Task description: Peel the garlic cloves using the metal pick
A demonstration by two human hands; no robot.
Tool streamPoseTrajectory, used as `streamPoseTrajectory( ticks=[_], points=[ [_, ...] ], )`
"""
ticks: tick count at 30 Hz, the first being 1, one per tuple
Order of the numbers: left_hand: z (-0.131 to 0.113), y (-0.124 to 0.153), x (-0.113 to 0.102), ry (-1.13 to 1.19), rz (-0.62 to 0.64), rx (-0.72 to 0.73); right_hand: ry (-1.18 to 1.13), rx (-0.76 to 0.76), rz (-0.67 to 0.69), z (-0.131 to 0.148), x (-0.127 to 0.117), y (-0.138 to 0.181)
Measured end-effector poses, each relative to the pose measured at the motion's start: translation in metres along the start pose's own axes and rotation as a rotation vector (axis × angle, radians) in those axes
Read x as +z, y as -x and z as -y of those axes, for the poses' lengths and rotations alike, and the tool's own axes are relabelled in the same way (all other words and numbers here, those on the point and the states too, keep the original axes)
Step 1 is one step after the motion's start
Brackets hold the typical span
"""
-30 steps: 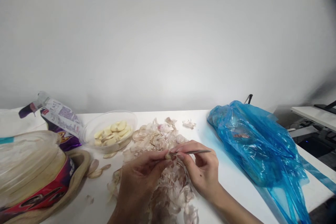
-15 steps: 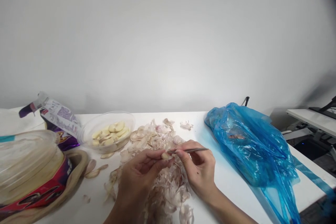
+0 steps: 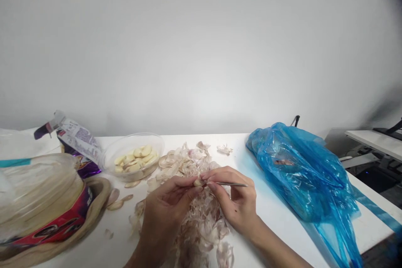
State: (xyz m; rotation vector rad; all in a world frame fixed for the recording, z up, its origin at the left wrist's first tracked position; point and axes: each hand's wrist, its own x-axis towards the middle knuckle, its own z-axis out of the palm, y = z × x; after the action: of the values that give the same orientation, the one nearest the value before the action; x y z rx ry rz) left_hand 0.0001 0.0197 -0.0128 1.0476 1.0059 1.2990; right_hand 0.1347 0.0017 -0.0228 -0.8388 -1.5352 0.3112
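My left hand (image 3: 171, 203) is closed, pinching a small pale garlic clove (image 3: 198, 183) between thumb and fingertips. My right hand (image 3: 235, 201) grips a thin metal tool (image 3: 230, 184), whose handle sticks out to the right; its tip touches the clove, and I cannot tell its exact kind. Under both hands spreads a heap of papery garlic skins (image 3: 204, 226). Beyond my left hand stands a clear plastic bowl (image 3: 109, 150) with several peeled garlic cloves (image 3: 138, 158) in it.
On the left are a large clear plastic tub (image 3: 40, 201) with a red label and a purple snack bag (image 3: 83, 146). Unpeeled cloves (image 3: 115, 201) lie by the tub. A blue plastic bag (image 3: 301, 176) covers the right side of the white table (image 3: 276, 234).
My right fingers have drawn closer to the clove, and the tool has tilted slightly, its handle end now a little lower. The view has shifted a little to the left.
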Motion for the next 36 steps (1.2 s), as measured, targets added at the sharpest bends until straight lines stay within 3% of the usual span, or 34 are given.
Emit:
streamPoseTrajectory(
  ticks=[5,22,36],
  points=[
    [-0.0021,0.0012,0.0002,-0.037,-0.01,0.043,0.005,0.016,-0.003,-0.0003,0.0002,0.0001],
    [0.002,0.0002,0.0,0.029,0.052,-0.093,-0.012,0.16,-0.096,-0.0022,0.0039,0.0027],
    [-0.0006,0.0023,0.0041,0.092,0.043,-0.169,-0.01,0.272,-0.094,0.0011,0.0028,0.0005]
  ],
)
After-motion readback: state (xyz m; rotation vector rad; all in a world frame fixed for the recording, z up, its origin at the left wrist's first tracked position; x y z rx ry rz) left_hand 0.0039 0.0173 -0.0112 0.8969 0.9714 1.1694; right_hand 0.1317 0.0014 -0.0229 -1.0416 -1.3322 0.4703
